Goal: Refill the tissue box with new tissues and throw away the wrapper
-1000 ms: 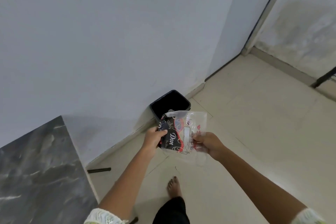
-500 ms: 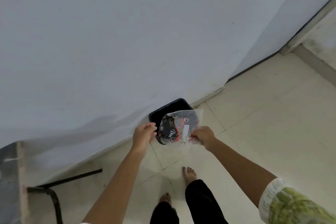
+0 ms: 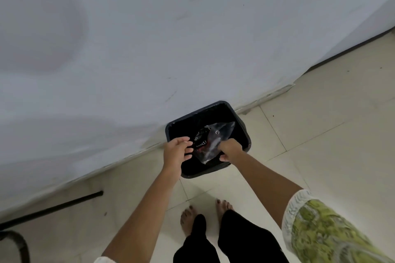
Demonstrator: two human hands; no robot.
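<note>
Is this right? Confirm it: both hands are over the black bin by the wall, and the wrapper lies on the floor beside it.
Not quite. The head view shows the wrapper over the open black bin, pinched by the right hand, not lying on the floor. The left hand is open beside it.

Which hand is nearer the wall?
Left. The left hand hovers over the bin's near-left rim, on the side closer to the wall. The right hand grips the wrapper above the bin's front edge, slightly farther out.

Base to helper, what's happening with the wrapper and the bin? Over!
Left hand open, fingers loose beside wrapper. Right hand shut on wrapper, holding it over the black bin. Nothing in the way.
</note>
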